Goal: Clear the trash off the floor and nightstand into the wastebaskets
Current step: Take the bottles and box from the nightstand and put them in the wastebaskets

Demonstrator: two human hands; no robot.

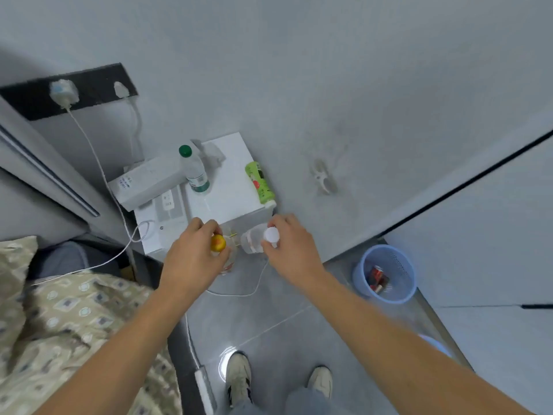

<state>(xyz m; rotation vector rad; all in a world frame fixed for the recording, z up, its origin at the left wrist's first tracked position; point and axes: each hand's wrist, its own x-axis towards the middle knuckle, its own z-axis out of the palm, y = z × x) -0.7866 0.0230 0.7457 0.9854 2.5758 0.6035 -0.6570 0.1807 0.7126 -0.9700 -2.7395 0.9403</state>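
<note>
1. My left hand (pixel 191 253) grips a yellow-red fruit (pixel 217 243), centre frame.
2. My right hand (pixel 288 248) pinches a clear bottle (pixel 253 241) at its white cap (pixel 271 234).
3. Blue wastebasket (pixel 384 274), lower right.

left hand (pixel 191 253): grips a yellow-red fruit (pixel 217 243) off the nightstand's (pixel 230 193) front edge
right hand (pixel 287 247): holds a clear bottle (pixel 254 241) by its white cap
nightstand back edge: green-capped bottle (pixel 194 170)
right edge: green carton (pixel 259 183)
floor: blue wastebasket (pixel 386 274)

White nightstand (pixel 230 199) with green-capped bottle (pixel 194 170), lying green bottle (pixel 259 182), white box (pixel 146 184).
</note>
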